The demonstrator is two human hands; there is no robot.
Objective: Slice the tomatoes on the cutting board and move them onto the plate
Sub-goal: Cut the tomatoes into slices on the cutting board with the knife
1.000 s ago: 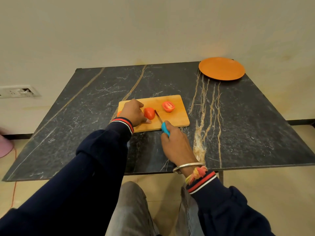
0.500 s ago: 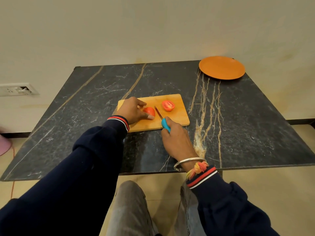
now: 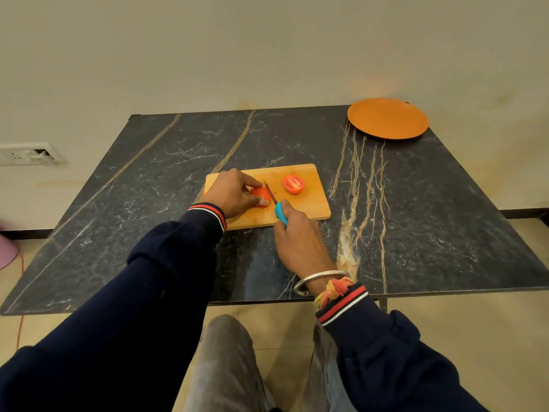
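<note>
on board | left hand hides tomato | knife (blade edge unclear)

Single head-worn wide-angle cam; scene is viewed fwd and down from above the person's lap. Dark marble table is seen close, near edge at mid-frame; wall fills upper third. No 2nd view.
</note>
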